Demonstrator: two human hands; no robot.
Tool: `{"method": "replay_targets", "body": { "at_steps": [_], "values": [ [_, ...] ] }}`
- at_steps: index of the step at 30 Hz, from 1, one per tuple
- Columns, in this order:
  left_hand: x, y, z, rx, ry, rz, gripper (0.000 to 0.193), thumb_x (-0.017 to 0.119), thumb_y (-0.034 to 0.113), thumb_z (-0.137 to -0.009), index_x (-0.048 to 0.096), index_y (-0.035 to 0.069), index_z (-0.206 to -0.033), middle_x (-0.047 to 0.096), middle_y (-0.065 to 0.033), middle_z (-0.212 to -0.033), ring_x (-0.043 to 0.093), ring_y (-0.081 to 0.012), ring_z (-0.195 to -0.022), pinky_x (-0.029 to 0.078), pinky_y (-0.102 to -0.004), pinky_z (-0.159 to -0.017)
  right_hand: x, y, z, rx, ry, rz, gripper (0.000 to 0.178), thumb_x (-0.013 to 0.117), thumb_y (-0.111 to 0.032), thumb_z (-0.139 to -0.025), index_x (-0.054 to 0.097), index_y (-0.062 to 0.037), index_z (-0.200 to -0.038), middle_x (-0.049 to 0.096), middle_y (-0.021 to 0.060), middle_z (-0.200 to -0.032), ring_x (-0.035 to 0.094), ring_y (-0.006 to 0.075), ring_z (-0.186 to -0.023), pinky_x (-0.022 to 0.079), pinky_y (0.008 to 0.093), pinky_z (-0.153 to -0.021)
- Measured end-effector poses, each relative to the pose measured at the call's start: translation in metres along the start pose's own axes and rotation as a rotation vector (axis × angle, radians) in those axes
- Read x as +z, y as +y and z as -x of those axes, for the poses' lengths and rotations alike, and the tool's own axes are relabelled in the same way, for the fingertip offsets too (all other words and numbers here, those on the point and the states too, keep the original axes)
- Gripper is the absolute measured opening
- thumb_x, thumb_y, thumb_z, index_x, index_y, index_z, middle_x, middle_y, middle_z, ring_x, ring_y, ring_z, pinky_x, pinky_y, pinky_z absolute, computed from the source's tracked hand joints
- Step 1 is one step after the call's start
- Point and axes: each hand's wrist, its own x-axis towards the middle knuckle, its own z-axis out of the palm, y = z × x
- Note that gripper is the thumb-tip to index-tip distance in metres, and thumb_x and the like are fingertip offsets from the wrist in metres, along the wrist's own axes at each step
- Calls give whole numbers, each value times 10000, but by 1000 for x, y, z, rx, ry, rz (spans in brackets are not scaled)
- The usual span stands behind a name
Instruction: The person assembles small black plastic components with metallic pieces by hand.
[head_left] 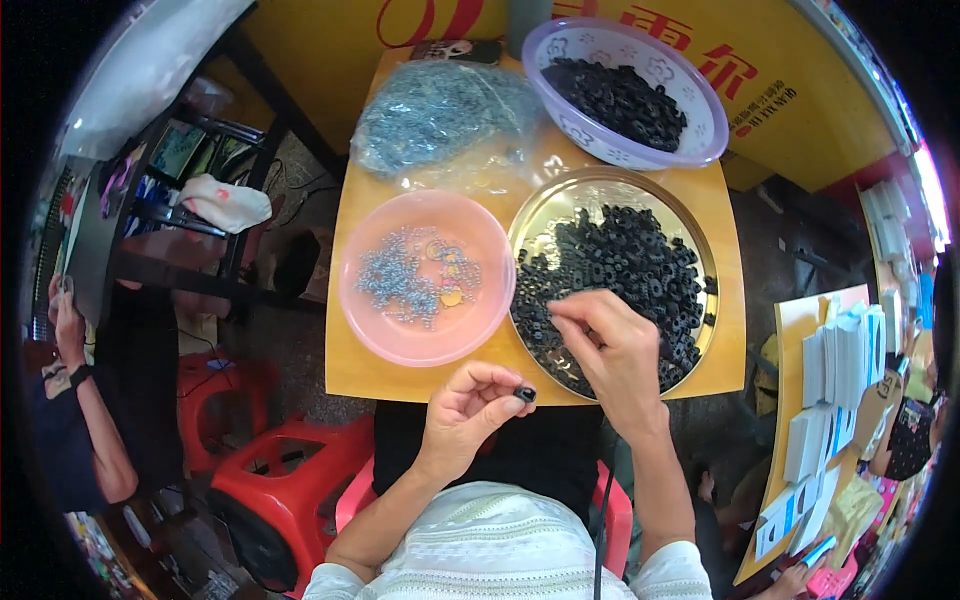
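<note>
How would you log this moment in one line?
left hand: holds small black part | right hand: over gold tray | pink bowl: silvery pieces

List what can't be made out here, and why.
All in the head view:
- Right hand: whether it pinches anything; too small to tell.
- Black piece: its gripped side, covered by the left hand.
- Tray: much of its bottom, buried under black parts.
- Metal bits: exact shapes, too small.
- Bag: contents, blurred by shiny plastic.
- Person at far left: cut off by the picture's edge.
</note>
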Motion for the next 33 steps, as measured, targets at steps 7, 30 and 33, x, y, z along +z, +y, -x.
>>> {"method": "replay_targets", "body": {
  "at_steps": [7,30,33],
  "values": [
    [-28,5,31,-49,155,-149,220,617,-13,-894,629,-27,-1112,623,-83,-1021,630,-155,-905,540,-296,-832,61,3,-55,-185,-209,480,117,688,-128,-797,646,-34,-852,573,98,-866,606,272,-890,508,393,-720],
    [-43,23,29,157,179,-153,218,606,-33,-912,611,-18,-1129,608,-67,-1092,607,-126,-1001,530,-287,-900,85,9,-57,-174,-233,665,72,675,-122,-763,667,-71,-814,618,73,-857,618,264,-863,516,380,-723],
    [-43,23,30,165,163,-183,215,608,-36,-910,613,-19,-1124,604,-65,-1086,609,-127,-993,532,-286,-896,86,11,-57,-174,-237,678,76,680,-127,-764,662,-71,-812,619,70,-861,615,261,-870,515,384,-725]
  ]
}}
